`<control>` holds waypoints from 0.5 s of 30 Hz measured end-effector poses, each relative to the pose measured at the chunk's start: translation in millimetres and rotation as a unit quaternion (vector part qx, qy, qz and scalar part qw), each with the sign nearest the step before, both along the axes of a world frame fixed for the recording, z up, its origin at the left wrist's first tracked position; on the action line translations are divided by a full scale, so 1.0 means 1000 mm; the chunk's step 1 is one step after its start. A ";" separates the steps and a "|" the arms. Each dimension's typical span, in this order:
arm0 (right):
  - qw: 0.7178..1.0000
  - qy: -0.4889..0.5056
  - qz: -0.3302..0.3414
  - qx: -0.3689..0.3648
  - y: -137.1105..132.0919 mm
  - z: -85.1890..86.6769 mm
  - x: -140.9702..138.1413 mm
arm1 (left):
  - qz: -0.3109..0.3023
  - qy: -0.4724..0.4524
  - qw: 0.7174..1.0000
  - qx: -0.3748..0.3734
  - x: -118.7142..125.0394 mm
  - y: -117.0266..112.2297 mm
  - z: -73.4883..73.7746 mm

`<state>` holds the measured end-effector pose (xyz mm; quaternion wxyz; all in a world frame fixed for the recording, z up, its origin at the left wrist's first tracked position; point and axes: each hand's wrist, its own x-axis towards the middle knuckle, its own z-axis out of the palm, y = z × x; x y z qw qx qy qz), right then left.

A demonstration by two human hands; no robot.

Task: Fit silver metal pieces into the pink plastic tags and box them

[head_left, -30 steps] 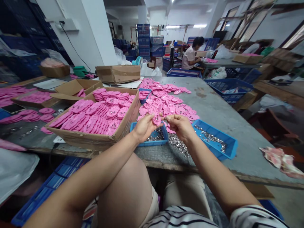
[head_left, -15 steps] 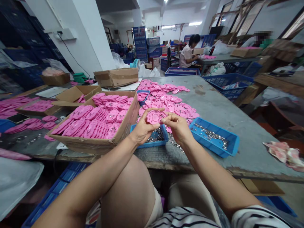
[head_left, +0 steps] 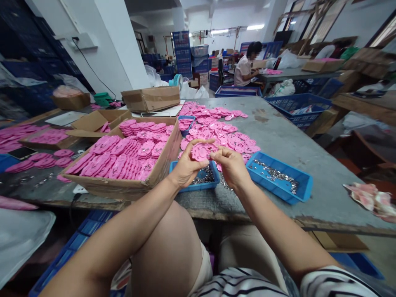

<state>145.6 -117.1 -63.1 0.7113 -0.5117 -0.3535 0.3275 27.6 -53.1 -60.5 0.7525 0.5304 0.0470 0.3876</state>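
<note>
A round pink plastic piece [head_left: 200, 151] is held up above the table edge by my left hand [head_left: 186, 167], thumb and fingers curled round its rim. My right hand [head_left: 231, 164] pinches at the piece's right side, fingers pressed together; whether a small metal part is in them I cannot tell. Below the hands sit two blue trays [head_left: 280, 183] of small silvery metal parts, one [head_left: 205, 184] right under my left hand. Loose pink pieces [head_left: 222, 132] lie spread on the table behind.
A cardboard box [head_left: 123, 187] packed with stacked pink pieces stands left of my hands. More cardboard boxes [head_left: 150, 98] and pink pieces lie further left and back. Blue crates [head_left: 297, 106] stand right of the table. Another person [head_left: 244, 70] sits at a far table. Crumpled pink cloth [head_left: 369, 200] lies near the right edge.
The pink piece was lifted from the pile level and turned face-on toward me. Both hands rose slightly and now hold it steady between them.
</note>
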 end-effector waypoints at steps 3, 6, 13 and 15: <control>1.000 -0.001 -0.004 0.004 0.000 0.000 -0.001 | 0.003 -0.001 1.000 0.005 0.000 0.001 -0.001; 1.000 -0.013 -0.018 0.012 0.001 -0.001 -0.001 | 0.006 -0.002 1.000 0.003 0.000 0.001 -0.002; 0.999 -0.023 -0.024 0.019 0.005 -0.008 -0.001 | 0.023 0.015 0.999 -0.017 0.000 0.002 -0.002; 1.000 -0.017 -0.013 0.021 0.005 -0.009 -0.001 | 0.025 0.019 0.999 -0.028 0.000 0.002 -0.001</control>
